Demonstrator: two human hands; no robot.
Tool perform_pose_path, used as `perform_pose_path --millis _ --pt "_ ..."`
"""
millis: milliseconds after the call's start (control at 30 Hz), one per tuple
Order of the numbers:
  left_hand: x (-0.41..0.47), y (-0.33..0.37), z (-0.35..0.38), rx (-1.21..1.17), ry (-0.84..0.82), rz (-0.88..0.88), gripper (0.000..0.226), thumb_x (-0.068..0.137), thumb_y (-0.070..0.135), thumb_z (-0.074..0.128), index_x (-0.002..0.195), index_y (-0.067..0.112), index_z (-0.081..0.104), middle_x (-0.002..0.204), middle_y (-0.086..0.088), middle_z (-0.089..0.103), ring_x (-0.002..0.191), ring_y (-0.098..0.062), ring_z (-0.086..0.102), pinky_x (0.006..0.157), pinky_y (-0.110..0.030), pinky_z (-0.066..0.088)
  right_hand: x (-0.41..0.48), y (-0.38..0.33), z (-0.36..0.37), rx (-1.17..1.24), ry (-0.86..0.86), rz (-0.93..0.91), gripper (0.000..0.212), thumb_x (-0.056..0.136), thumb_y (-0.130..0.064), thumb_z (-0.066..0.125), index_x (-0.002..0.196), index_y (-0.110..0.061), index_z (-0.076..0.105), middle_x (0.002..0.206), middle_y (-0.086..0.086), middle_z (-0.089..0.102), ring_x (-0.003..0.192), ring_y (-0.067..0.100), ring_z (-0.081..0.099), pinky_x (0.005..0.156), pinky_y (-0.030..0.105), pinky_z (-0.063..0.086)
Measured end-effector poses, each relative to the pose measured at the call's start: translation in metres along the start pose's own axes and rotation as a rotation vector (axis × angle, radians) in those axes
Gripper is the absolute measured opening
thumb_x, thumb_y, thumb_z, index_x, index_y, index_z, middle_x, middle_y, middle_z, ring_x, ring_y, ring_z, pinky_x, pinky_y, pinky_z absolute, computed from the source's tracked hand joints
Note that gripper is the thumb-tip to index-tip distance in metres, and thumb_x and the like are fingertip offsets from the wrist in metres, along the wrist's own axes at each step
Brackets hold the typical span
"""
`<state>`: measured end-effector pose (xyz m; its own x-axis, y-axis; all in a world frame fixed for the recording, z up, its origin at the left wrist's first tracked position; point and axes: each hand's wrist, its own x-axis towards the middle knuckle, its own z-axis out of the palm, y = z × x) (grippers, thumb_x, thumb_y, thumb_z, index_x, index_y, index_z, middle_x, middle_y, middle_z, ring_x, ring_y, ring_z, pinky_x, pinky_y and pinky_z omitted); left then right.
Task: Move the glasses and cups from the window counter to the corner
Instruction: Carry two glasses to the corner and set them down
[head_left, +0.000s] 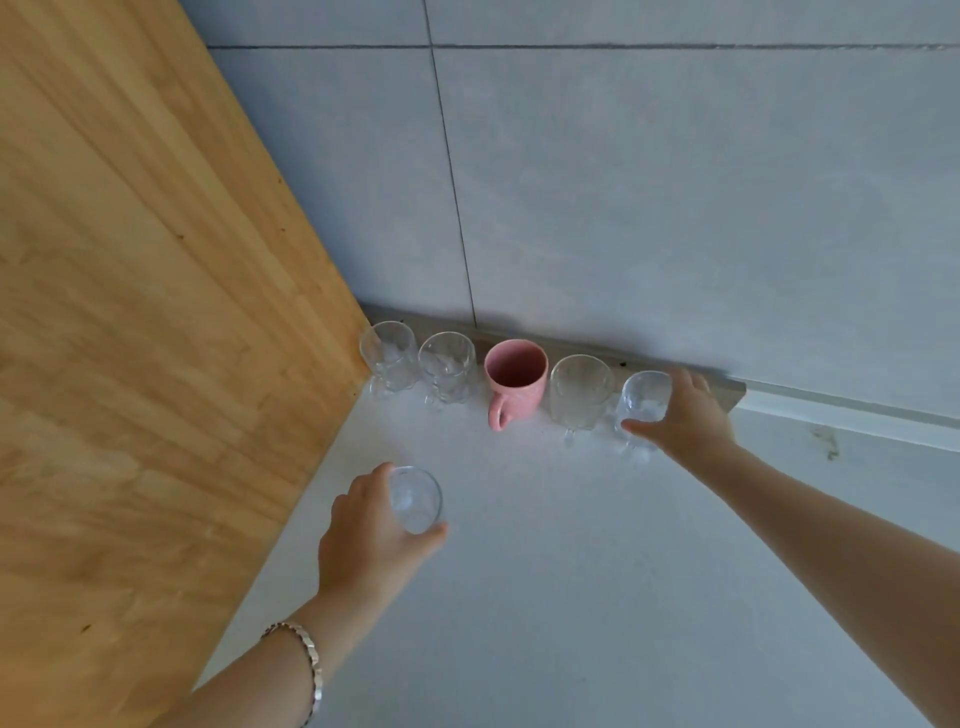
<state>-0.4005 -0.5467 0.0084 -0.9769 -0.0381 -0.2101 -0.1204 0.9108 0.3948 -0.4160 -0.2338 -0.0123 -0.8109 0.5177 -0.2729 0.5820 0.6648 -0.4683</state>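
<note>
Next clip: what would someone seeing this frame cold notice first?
The pink mug stands out, the only coloured piece in a row of clear glasses along the tiled wall, its handle facing the camera. The right hand grips the glass at the row's right end, while the left hand holds another glass nearer the camera, apart from the row. A wooden panel closes the corner on the left.

corner row: four clear glasses (390, 357) plus pink mug (516, 378), upright along the wall, mug third from left
rightmost glass (643, 399): gripped
sixth glass (414, 499): held, apart from row
</note>
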Motion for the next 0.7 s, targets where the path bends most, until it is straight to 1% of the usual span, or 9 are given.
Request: perform_pose_path --millis 100,200,267,333,433,600,700 --pt "0.016 -0.008 -0.003 -0.015 -0.019 0.004 0.072 0.064 0.046 0.076 0.125 0.024 0.047 0.125 0.0 0.054 0.117 -0.026 0.05 0.084 -0.035 0.047 -0.019 -0.003 0.004 0.025 0.028 0.069 0.094 0.073 -0.027 0.079 0.143 -0.004 0.021 0.144 0.02 0.032 0.129 0.038 0.043 0.102 0.045 0.04" --pt "0.042 -0.014 -0.008 -0.018 -0.022 -0.001 0.071 0.065 0.047 0.076 0.124 0.02 0.048 0.124 -0.005 0.055 0.116 -0.03 0.052 0.083 -0.035 0.047 -0.054 -0.006 0.011 -0.023 -0.007 0.118 0.088 0.077 -0.023 0.075 0.143 -0.003 0.02 0.144 0.019 0.031 0.132 0.036 0.039 0.105 0.043 0.037" --pt "0.064 -0.017 -0.012 -0.017 -0.008 -0.017 0.074 0.065 0.048 0.076 0.125 0.016 0.048 0.124 -0.009 0.055 0.114 -0.034 0.053 0.083 -0.038 0.048 -0.08 -0.008 0.018 -0.092 -0.067 0.121 0.081 0.081 -0.025 0.071 0.144 -0.007 0.024 0.141 0.016 0.038 0.13 0.032 0.043 0.104 0.041 0.038" --pt "0.085 -0.018 -0.015 -0.028 0.006 -0.036 0.077 0.066 0.048 0.075 0.127 0.011 0.046 0.125 -0.013 0.053 0.113 -0.037 0.055 0.084 -0.04 0.049 -0.103 -0.011 0.026 -0.134 -0.141 0.112 0.07 0.083 -0.028 0.067 0.141 -0.013 0.032 0.136 0.011 0.046 0.126 0.026 0.048 0.102 0.034 0.04" --pt "0.109 -0.023 -0.016 -0.085 0.006 -0.056 0.077 0.069 0.045 0.075 0.128 0.006 0.042 0.127 -0.017 0.051 0.11 -0.041 0.057 0.086 -0.044 0.05 -0.133 -0.02 0.042 -0.178 -0.224 0.102 0.057 0.086 -0.031 0.063 0.137 -0.019 0.041 0.132 0.004 0.05 0.121 0.019 0.051 0.099 0.029 0.041" --pt "0.124 -0.034 -0.011 -0.184 -0.003 -0.066 0.077 0.071 0.04 0.077 0.126 0.002 0.039 0.131 -0.021 0.048 0.113 -0.044 0.055 0.09 -0.047 0.048 -0.166 -0.037 0.062 -0.164 -0.22 0.108 0.05 0.087 -0.032 0.059 0.134 -0.023 0.044 0.131 -0.001 0.051 0.117 0.016 0.053 0.096 0.026 0.043" --pt "0.128 -0.041 -0.01 -0.214 -0.075 -0.065 0.08 0.067 0.036 0.08 0.129 0.005 0.038 0.134 -0.019 0.045 0.112 -0.044 0.055 0.09 -0.045 0.048 -0.174 -0.044 0.068 -0.136 -0.22 0.112 0.047 0.088 -0.033 0.058 0.132 -0.024 0.046 0.13 -0.002 0.051 0.115 0.015 0.054 0.096 0.026 0.043"
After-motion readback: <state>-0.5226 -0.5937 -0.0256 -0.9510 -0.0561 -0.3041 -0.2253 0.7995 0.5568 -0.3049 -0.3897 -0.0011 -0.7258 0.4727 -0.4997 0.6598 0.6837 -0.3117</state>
